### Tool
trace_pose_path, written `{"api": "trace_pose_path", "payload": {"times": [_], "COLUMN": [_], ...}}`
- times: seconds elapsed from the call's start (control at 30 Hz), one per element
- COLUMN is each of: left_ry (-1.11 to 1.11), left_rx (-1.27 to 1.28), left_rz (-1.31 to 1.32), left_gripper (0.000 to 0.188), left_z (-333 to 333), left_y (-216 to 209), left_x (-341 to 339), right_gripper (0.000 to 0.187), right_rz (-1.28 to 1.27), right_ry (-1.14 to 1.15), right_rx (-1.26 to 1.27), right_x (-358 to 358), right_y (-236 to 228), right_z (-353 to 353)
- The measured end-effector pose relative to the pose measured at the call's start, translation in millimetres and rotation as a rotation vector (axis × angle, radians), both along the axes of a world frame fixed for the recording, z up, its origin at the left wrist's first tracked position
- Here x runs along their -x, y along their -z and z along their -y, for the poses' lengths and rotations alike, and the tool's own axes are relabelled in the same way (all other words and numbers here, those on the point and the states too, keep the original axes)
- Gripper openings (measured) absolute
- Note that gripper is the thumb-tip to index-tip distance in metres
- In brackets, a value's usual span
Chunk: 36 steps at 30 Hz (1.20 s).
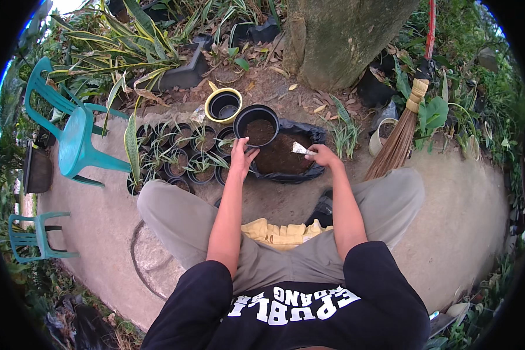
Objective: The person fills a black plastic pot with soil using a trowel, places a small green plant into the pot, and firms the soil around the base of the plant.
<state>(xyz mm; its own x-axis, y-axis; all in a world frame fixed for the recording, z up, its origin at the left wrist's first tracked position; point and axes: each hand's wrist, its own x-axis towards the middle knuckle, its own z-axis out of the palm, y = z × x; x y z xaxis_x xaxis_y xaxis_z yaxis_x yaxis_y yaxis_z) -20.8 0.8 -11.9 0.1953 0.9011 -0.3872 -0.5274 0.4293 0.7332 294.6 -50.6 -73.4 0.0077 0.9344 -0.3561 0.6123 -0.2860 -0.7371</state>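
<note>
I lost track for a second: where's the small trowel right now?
In the head view the trowel is in the right hand, right of centre, its blade over the black bag of soil, just right of the black pot.

A round black plastic pot (256, 129) stands upright on the concrete ground, partly filled with dark brown soil that lies well below its rim. The left hand (240, 154) grips its near rim. Just beside it, touching on its right, lies an open black plastic bag (286, 153), its mouth rolled wide and its inside heaped with the same dark soil. Over that soil the right hand (322, 155) holds a small pale, flat scoop-like tool (299, 149), its blade tilted down and pointing left toward the pot, just above the soil's surface.
</note>
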Motion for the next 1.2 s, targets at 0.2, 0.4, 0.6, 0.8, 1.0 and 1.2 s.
{"api": "trace_pose_path", "payload": {"times": [0.2,0.4,0.6,0.8,1.0,1.2], "left_ry": [-0.037,-0.013,0.024,0.069,0.029,0.071], "left_rx": [0.017,0.033,0.045,0.068,0.042,0.036], "left_rz": [-0.005,-0.051,-0.060,-0.045,-0.004,0.000], "left_gripper": [0.040,0.042,0.043,0.045,0.042,0.038], "left_z": [-0.2,1.4,1.7,14.3,11.2,13.7], "left_y": [4.8,6.0,8.2,2.5,-4.0,-5.0], "left_x": [-1.5,-3.4,-15.2,-27.0,-21.7,-27.9], "right_gripper": [0.036,0.038,0.040,0.036,0.036,0.035], "right_rz": [0.037,0.091,0.071,0.145,0.130,0.154], "right_ry": [-0.046,-0.036,0.046,0.154,0.152,0.178], "right_rx": [-0.071,-0.242,-0.349,-0.311,-0.356,-0.410], "right_x": [-22.3,-21.7,13.2,55.8,66.0,67.6], "right_y": [-80.9,-135.3,-142.4,-159.5,-157.2,-159.7], "right_z": [-3.0,2.1,-7.3,-3.7,-6.6,-6.2]}}
